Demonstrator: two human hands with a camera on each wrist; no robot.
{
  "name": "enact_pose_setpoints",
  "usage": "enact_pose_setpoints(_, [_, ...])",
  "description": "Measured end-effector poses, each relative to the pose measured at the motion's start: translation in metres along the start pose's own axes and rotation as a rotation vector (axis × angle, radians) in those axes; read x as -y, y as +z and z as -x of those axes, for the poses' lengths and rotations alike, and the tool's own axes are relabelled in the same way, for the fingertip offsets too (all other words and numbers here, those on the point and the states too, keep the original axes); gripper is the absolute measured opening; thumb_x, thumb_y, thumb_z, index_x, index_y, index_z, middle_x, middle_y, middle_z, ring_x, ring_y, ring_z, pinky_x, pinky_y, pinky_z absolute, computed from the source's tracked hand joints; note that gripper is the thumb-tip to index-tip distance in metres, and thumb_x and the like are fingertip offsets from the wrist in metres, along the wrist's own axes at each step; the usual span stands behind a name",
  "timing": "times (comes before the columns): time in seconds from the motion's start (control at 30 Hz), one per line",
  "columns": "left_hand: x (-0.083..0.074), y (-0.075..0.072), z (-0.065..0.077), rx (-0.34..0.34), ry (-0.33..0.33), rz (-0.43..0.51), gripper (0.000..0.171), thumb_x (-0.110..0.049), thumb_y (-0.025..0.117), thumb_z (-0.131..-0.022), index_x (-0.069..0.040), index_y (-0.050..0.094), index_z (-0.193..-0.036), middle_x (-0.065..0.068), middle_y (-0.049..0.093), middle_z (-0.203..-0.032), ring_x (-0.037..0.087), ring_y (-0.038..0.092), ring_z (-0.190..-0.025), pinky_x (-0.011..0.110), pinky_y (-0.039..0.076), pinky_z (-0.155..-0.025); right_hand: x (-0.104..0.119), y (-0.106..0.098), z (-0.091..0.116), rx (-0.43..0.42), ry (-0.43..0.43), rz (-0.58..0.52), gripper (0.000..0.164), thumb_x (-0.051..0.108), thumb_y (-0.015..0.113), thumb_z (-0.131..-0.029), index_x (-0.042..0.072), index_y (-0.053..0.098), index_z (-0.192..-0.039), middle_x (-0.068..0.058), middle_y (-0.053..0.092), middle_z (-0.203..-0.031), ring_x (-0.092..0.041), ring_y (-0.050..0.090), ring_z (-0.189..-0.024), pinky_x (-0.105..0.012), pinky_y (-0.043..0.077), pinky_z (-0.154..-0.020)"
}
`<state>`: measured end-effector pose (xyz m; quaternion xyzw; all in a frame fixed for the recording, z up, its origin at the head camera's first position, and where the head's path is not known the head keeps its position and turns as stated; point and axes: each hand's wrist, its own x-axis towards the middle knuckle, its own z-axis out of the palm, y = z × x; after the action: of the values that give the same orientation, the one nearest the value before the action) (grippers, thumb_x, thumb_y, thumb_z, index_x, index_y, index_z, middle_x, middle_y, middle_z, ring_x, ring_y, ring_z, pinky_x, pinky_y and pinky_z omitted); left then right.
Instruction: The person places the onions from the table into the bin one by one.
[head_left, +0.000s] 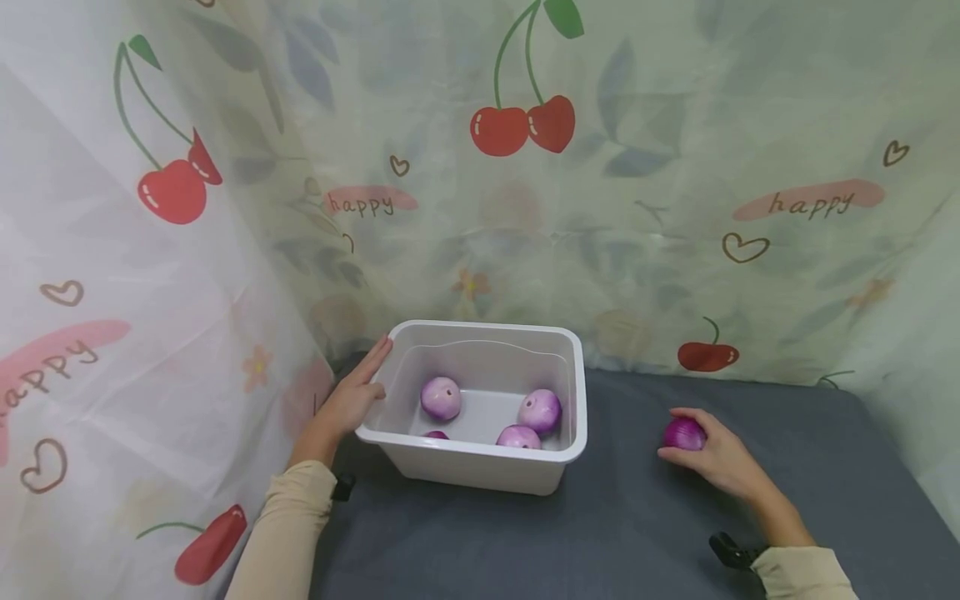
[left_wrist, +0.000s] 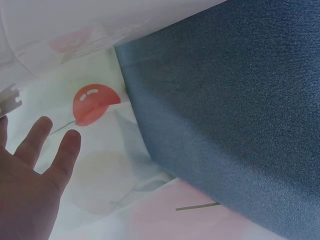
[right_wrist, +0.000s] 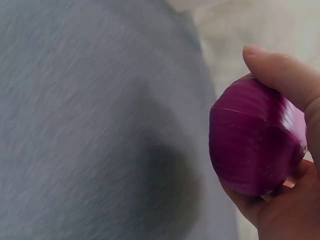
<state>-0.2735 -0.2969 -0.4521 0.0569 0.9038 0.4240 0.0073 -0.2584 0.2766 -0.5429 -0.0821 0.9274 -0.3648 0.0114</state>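
A red onion [head_left: 684, 434] is held between the thumb and fingers of my right hand [head_left: 723, 462], to the right of the bin. In the right wrist view the glossy dark purple onion [right_wrist: 255, 137] is above the grey cloth, which carries a shadow. My left hand [head_left: 351, 408] rests at the left rim of a white plastic bin [head_left: 480, 473], its thumb tip over the edge. Straight, spread fingers [left_wrist: 66, 155] show beneath the bin's wall in the left wrist view. Inside the bin lie several paler purple onions [head_left: 441, 398], one mostly hidden behind the front wall.
A dark grey cloth [head_left: 622, 517] covers the table under the bin. Printed curtains [head_left: 555, 225] with cherries and the word "happy" hang at the back and along both sides, close behind the bin and the left arm.
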Motion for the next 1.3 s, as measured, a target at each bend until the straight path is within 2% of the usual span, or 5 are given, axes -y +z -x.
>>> enact_pose_setpoints(0.33, [0.002,0.0,0.0,-0.005,-0.008,-0.009,0.079,-0.006,0.046,-0.09,-0.029,0.024,-0.163,-0.01,0.011,-0.173,0.027,0.009,-0.161,0.061,0.013,-0.126,0.059,-0.02,-0.009,-0.088,-0.111,-0.082,0.076,0.038,0.086,-0.08,0.009,0.045,-0.136,-0.017,0.059,-0.137,-0.034,0.061,-0.11,-0.026,0.055,-0.074])
enact_pose_setpoints(0.63, [0.001,0.0,0.0,0.003,-0.013,0.001,0.079,-0.005,0.045,-0.091,-0.027,0.024,-0.163,-0.008,0.01,-0.174,0.028,0.008,-0.161,0.062,0.012,-0.126,0.117,-0.038,-0.025,0.009,-0.249,-0.153,0.069,0.032,0.088,-0.079,0.015,0.054,-0.136,-0.014,0.06,-0.128,-0.03,0.062,-0.104,-0.025,0.058,-0.074])
enact_pose_setpoints(0.93, [0.0,0.0,0.001,0.0,-0.01,-0.012,0.079,-0.005,0.045,-0.09,-0.025,0.023,-0.164,-0.008,0.01,-0.174,0.028,0.008,-0.161,0.06,0.013,-0.126,0.166,-0.046,-0.046,-0.024,-0.444,-0.048,0.068,0.032,0.091,-0.074,0.02,0.063,-0.135,-0.008,0.057,-0.131,-0.025,0.059,-0.111,-0.022,0.057,-0.079])
enact_pose_setpoints(1.1, [0.001,-0.001,0.0,-0.001,-0.012,-0.022,0.08,-0.006,0.046,-0.09,-0.027,0.023,-0.164,-0.01,0.01,-0.174,0.028,0.008,-0.161,0.06,0.012,-0.126,0.189,-0.046,-0.056,0.039,-0.417,-0.134,0.073,0.031,0.089,-0.076,0.018,0.055,-0.14,-0.008,0.06,-0.135,-0.024,0.062,-0.112,-0.025,0.059,-0.083])
enact_pose_setpoints(1.3, [0.0,-0.001,-0.001,0.003,-0.018,-0.014,0.079,-0.007,0.046,-0.091,-0.029,0.023,-0.163,-0.015,0.009,-0.173,0.028,0.008,-0.162,0.061,0.011,-0.126,0.22,-0.041,-0.07,0.071,-0.398,-0.168,0.062,0.035,0.089,-0.076,0.023,0.061,-0.131,-0.005,0.065,-0.125,-0.024,0.066,-0.104,-0.035,0.059,-0.083])
